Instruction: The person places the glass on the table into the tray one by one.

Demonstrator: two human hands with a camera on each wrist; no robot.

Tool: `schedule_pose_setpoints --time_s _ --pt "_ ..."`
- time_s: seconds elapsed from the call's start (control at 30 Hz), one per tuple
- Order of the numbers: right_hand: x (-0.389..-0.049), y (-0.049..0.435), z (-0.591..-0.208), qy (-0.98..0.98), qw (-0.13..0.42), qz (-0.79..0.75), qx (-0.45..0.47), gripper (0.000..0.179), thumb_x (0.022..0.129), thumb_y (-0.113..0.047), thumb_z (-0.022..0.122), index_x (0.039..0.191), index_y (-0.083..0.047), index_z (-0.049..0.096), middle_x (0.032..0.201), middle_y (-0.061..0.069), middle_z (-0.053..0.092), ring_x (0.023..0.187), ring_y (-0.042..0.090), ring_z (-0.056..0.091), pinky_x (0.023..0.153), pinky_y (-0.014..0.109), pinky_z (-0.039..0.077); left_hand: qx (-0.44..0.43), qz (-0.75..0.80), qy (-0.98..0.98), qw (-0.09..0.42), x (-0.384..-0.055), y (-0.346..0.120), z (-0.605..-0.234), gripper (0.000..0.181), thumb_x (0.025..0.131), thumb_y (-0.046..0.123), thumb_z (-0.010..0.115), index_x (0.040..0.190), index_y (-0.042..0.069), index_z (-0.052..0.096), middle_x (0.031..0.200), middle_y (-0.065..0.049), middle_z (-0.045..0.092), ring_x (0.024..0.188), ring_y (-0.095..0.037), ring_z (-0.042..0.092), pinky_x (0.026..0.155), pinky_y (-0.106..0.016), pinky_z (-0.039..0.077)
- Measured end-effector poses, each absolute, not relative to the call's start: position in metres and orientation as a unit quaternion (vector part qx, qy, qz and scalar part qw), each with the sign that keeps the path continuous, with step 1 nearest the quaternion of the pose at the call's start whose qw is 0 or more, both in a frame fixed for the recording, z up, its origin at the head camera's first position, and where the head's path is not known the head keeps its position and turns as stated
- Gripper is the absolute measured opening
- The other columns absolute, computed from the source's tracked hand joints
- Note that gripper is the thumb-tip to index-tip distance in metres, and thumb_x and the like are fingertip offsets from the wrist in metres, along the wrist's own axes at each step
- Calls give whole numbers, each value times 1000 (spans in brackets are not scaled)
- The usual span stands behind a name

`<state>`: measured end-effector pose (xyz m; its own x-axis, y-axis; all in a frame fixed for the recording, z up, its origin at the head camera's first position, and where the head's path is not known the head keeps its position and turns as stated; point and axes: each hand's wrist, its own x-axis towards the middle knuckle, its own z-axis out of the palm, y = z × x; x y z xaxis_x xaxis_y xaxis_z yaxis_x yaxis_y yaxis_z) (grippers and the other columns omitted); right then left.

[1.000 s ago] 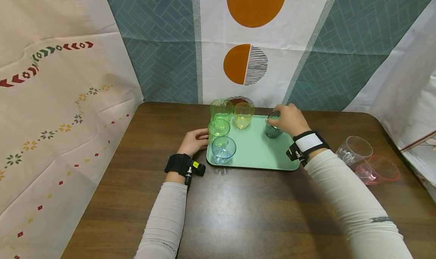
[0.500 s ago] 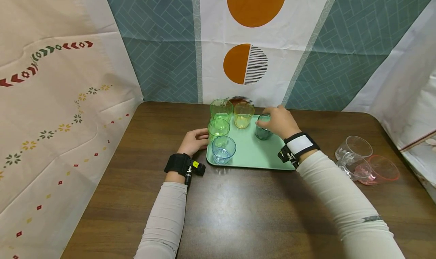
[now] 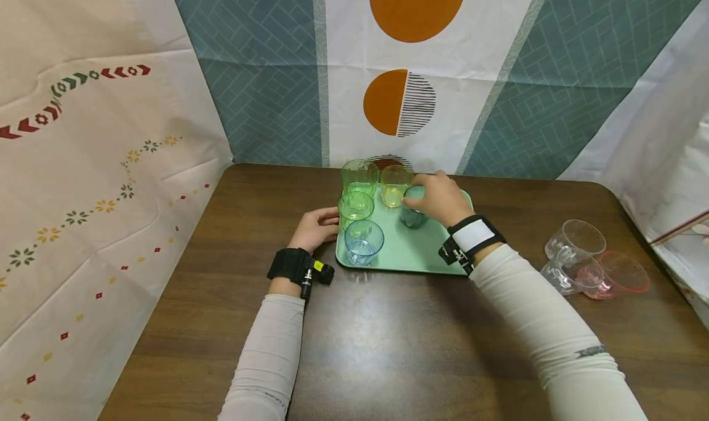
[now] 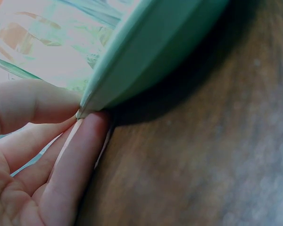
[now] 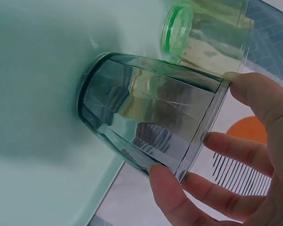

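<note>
My right hand [image 3: 443, 200] grips a dark teal glass [image 3: 412, 218] by its rim, thumb and fingertips spread around it. In the right wrist view the base of this glass [image 5: 146, 108] is on or just over the mint green tray [image 3: 412, 252]; I cannot tell which. At the tray's left edge my left hand [image 3: 317, 230] pinches the rim, thumb on top and fingers against the outer side. Beside that hand stand a green glass [image 3: 356, 208] and a blue glass [image 3: 364, 244]. A yellow glass [image 3: 394, 190] is just left of the teal one, near another green glass [image 3: 360, 176].
On the wooden table [image 3: 388, 347], to the right of the tray, a clear glass [image 3: 581, 239], a second clear glass [image 3: 570, 273] and a pink glass with a red rim [image 3: 626, 276] are grouped close together. A patterned cloth [image 3: 410, 119] hangs behind the table's far edge.
The right hand has moved left across the tray with the teal glass, bringing it close to the yellow glass. My left hand has stayed at the tray's left edge.
</note>
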<state>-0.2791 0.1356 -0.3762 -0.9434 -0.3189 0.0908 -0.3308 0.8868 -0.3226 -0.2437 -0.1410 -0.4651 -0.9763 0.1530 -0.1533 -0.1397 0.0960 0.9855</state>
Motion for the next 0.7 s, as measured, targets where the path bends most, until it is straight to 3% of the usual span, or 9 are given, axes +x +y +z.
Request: schedule_pose_setpoints --time_s 0.3,0.7 --pt "-275 123 -375 -969 13 169 178 50 82 -40 72 117 -6 65 113 21 65 103 41 54 76 53 53 1 672 734 102 -250 -141 -477 48 89 -1 63 136 4 52 131 -18 58 116 -26 57 91 -42 55" --pt "-270 103 -374 -967 9 161 198 53 82 -43 71 121 -6 64 110 16 68 102 40 53 83 53 51 -2 670 735 105 -250 -141 -476 47 90 -1 62 135 5 53 131 -18 58 116 -26 57 92 -43 55"
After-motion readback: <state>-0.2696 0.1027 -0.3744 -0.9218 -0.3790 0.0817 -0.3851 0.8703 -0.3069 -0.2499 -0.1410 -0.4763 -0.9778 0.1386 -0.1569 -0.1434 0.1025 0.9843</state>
